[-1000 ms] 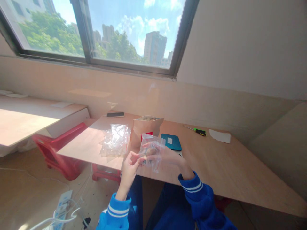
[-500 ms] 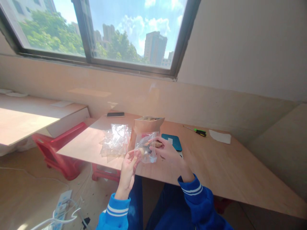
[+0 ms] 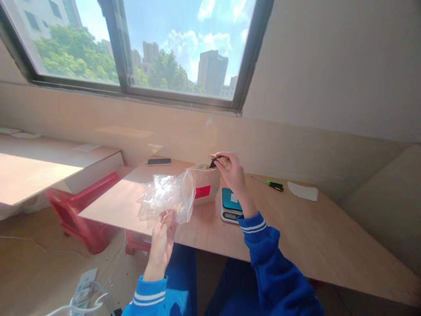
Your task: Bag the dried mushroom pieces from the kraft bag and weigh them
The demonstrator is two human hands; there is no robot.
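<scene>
Zip bag (image 3: 186, 197) pinched in left hand (image 3: 163, 232); right hand (image 3: 232, 172) grips brown pieces (image 3: 219, 159).

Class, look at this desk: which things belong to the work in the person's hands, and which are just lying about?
In use:
left hand holding clear bag
right hand holding brown pieces over paper bag
scale
pile of clear bags

Lying about:
phone
screwdriver
white paper
red stool
</scene>
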